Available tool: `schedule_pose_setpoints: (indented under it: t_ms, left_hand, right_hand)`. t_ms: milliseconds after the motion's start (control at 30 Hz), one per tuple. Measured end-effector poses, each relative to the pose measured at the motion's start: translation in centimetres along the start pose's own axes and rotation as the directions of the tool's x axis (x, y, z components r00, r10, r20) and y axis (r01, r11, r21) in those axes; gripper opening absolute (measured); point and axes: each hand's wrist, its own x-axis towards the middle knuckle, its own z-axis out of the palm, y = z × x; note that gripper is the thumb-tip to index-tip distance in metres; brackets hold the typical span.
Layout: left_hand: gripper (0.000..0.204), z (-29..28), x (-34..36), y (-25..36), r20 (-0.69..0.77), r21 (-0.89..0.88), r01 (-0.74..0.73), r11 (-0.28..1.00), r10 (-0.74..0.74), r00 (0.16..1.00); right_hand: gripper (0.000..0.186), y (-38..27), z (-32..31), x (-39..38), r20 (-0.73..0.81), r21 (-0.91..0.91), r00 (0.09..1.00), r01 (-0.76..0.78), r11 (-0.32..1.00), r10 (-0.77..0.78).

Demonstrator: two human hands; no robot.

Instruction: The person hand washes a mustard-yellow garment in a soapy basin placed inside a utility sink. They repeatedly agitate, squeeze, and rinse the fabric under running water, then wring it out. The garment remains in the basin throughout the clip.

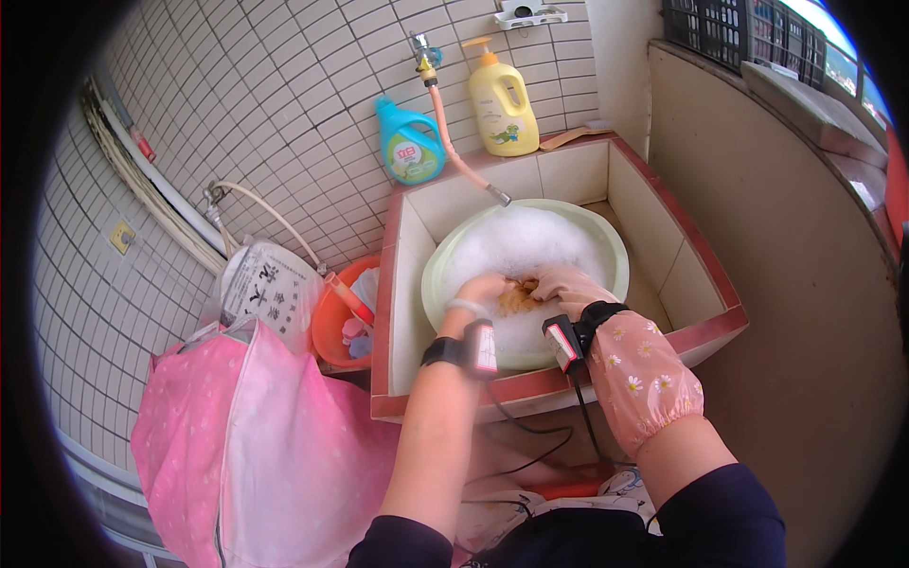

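- Brownish cloth (518,299), or what looks like one, lies in white foam (530,237) near the middle of a pale green basin (431,284), which stands inside a tiled sink (402,312) with a red rim.
- Done, as far as it shows: the basin is charged with thick suds and the cloth is among them, with both hands on or right beside it. Handling in the suds seems well under way.
- Left, as far as it shows: the cloth is in the basin, not lifted out, and the suds are unrinsed. The pink hose (454,156) ends above the basin's back rim with no flow that I can make out. How much handling remains cannot be judged.
- Left hand (487,286): reaches in from the lower left, forearm bare and rather straight, fingers turned inward to the cloth. It touches or nearly touches it.
- Right hand (561,282): comes from the lower right, angled inward, with a flowered pink sleeve cover (644,379) along the forearm. Its fingertips meet the cloth's right side.
- Grip: the fingers are partly hidden by cloth and foam, so I cannot tell whether either hand is clenched on the cloth or merely resting against it.
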Motion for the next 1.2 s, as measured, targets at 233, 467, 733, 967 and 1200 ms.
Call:
schedule_pose_setpoints:
  t_ms: [233,467,733,967,1200]
  left_hand:
    - [0.038,4.5,-6.1,5.6,-0.428,-0.260,-0.264,0.929,0.134,0.894]
    - [0.045,6.0,-6.4,9.3,-0.358,-0.614,-0.217,0.759,-0.022,0.933]
    - [0.043,4.1,-2.1,4.7,-0.463,-0.275,-0.445,0.852,0.289,0.838]
    - [0.037,5.9,-4.3,9.8,-0.509,-0.625,-0.496,0.602,0.167,0.844]
    - [0.036,7.6,-7.1,14.4,-0.359,-0.875,-0.327,0.358,-0.027,0.933]
  right_hand:
    - [0.026,-2.5,-2.3,-1.2,-0.060,0.564,0.987,-0.090,0.821,0.150]
    - [0.023,-11.3,-6.1,-5.1,-0.401,0.822,0.911,0.405,0.400,-0.097]
    - [0.047,-14.9,-5.6,-3.9,-0.398,0.808,0.918,0.350,0.473,0.000]
    - [0.053,-15.4,-4.5,-3.1,-0.567,0.376,0.819,0.158,0.913,0.091]
    - [0.040,-8.1,-4.8,-0.3,-0.558,0.761,0.752,0.296,0.578,0.351]
